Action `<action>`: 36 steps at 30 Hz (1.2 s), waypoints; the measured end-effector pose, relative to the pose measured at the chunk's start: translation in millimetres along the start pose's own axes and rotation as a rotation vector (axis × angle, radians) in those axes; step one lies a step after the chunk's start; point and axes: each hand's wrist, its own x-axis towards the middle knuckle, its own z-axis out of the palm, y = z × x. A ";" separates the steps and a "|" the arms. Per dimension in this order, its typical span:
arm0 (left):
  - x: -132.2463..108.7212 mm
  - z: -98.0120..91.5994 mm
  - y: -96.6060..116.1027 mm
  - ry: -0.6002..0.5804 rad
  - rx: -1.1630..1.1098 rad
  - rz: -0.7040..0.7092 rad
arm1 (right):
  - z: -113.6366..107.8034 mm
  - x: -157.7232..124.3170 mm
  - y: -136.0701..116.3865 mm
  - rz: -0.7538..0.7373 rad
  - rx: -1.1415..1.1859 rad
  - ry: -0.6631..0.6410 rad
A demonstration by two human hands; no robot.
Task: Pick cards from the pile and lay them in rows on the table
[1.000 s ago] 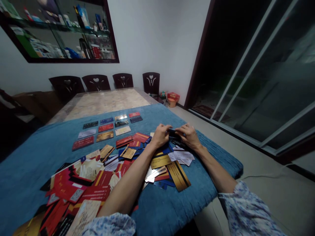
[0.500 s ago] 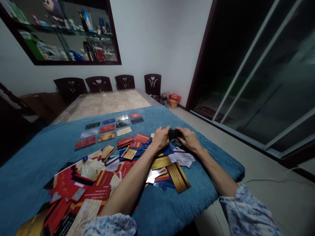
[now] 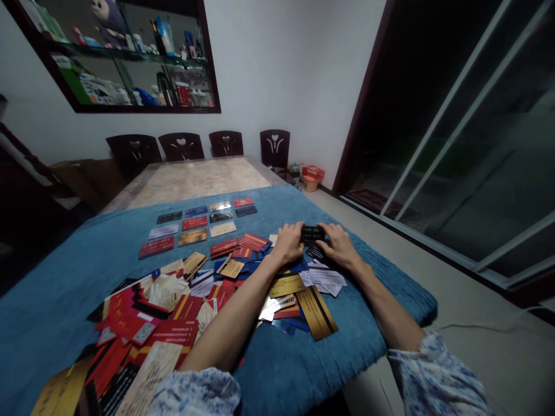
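Between my two hands is a black card [image 3: 313, 233] with pale print, perhaps a stack of such cards; its thickness is hard to make out. The fingers of my left hand [image 3: 288, 242] close on its left end, and my right hand [image 3: 340, 245] grips the right end. Just below lies another black card [image 3: 315, 253], partly under my right hand. White-lilac cards [image 3: 324, 276] spread out nearer me, beside gold cards [image 3: 318, 312]. My left forearm covers part of the loose pile of red cards [image 3: 188, 308].
Several card stacks stand in rows on the blue cloth, among them a gold stack [image 3: 192, 237] and a dark red one [image 3: 156, 247]. The blue cloth [image 3: 347, 341] drops over the table's right edge. Chairs [image 3: 274, 147] line the far side.
My view has shifted slightly left. The black card between my hands has tilted up, so its printed face shows more clearly. Both hands keep their hold.
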 end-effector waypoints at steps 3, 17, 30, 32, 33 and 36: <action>1.1 1.0 -2.8 0.008 -0.042 -0.013 | 1.8 0.1 3.5 -0.030 0.033 0.031; 9.5 -1.1 -10.0 -0.072 -0.057 -0.044 | 2.6 3.4 21.2 -0.042 0.082 -0.029; 12.3 -23.0 -19.5 -0.180 -0.047 -0.030 | -4.5 11.6 18.1 -0.031 0.226 -0.074; 10.0 -25.4 -25.6 -0.174 -0.075 -0.017 | -6.8 14.1 14.4 -0.059 0.219 -0.097; 8.3 -26.5 -28.9 -0.165 -0.086 -0.012 | -8.2 15.7 12.0 -0.073 0.215 -0.116; 0.5 -31.0 -38.6 -0.141 -0.097 0.003 | -13.4 22.0 1.6 -0.109 0.202 -0.182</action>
